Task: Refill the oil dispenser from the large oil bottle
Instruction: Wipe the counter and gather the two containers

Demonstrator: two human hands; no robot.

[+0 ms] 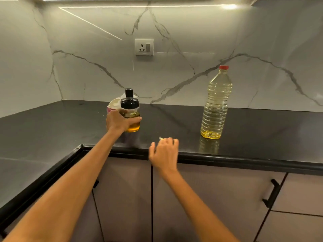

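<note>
A small glass oil dispenser (131, 112) with a black lid and pump top stands on the dark counter, with a little amber oil at its bottom. My left hand (117, 121) is wrapped around its body. The large clear oil bottle (215, 105), red cap on, stands upright to the right, holding pale yellow oil. My right hand (165, 154) hovers over the counter's front edge between the two, fingers loosely curled and slightly blurred, with something small and pale at its fingertips.
A white and pink packet (111, 105) sits right behind the dispenser. The black counter (70, 123) runs along an L-shaped corner under a marble wall with a power socket (144, 47). Cabinet doors with black handles (272, 193) lie below.
</note>
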